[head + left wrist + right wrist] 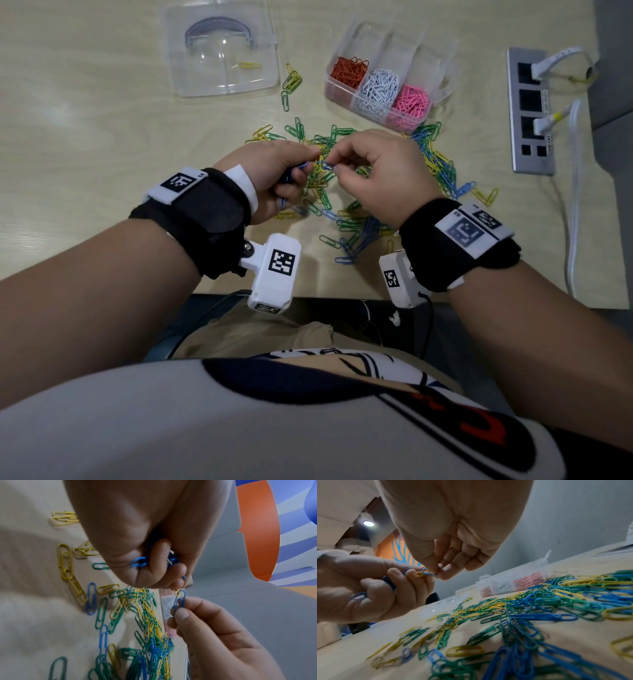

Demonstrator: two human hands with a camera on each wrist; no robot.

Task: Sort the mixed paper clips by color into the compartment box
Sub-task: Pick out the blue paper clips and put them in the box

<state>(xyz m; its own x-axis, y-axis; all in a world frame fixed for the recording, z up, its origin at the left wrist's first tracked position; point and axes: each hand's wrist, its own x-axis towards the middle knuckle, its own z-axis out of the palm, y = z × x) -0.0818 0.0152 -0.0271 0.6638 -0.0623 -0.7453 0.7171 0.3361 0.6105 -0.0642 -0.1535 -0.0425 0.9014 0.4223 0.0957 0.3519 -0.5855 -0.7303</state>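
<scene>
the left hand (274,174) grips a bunch of blue clips (139,562); the right hand (380,171) pinches one blue clip (180,600) above the mixed pile (438,164) on the counter (102,137). the compartment box (346,99) holds three sorted colours: red, white, pink.

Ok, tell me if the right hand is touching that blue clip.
Touching: the left wrist view shows the right hand pinching the blue clip.

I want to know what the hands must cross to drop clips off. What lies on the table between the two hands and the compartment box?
In the head view, loose green and yellow clips lie between the left hand, the right hand and the compartment box.
</scene>
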